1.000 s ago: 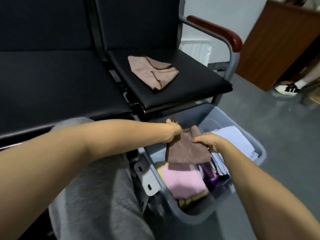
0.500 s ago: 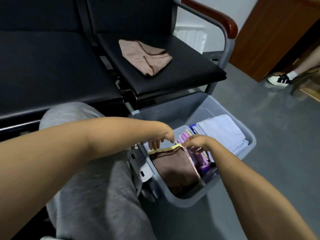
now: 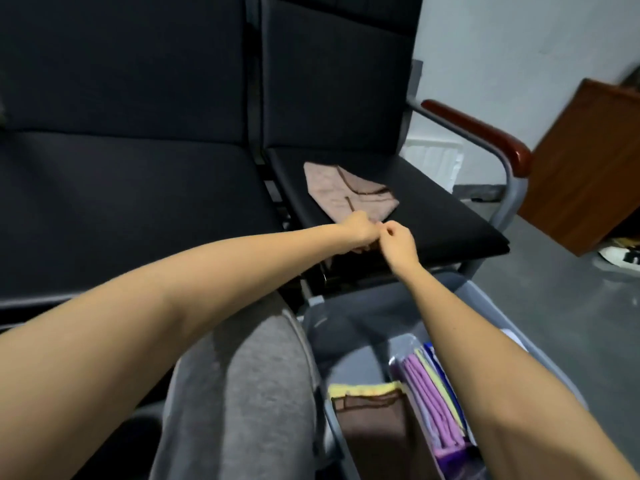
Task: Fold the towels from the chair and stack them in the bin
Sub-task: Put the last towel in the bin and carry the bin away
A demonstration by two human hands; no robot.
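Both hands meet at frame centre, over the front edge of the chair seat. Left hand (image 3: 360, 229) curls onto the near corner of the beige towel (image 3: 348, 194). Right hand (image 3: 399, 242) sits just beside it with its fingertips pinched together; whether cloth lies between them cannot be told. The towel lies loosely folded on the black chair (image 3: 433, 216), just above the hands.

Step in hand, as judged: pick-up for folding. Secure one corner per hand, then separate the hands along one edge so the cloth hangs flat. Lift rather than drag, since dragging across the seat would likely bunch it.

The bin (image 3: 346, 327) stands at lower right, below the seat front. It holds a folded brown towel (image 3: 374, 431) and upright purple towels (image 3: 429, 400). The brown towel's flat top looks the suitable landing place.
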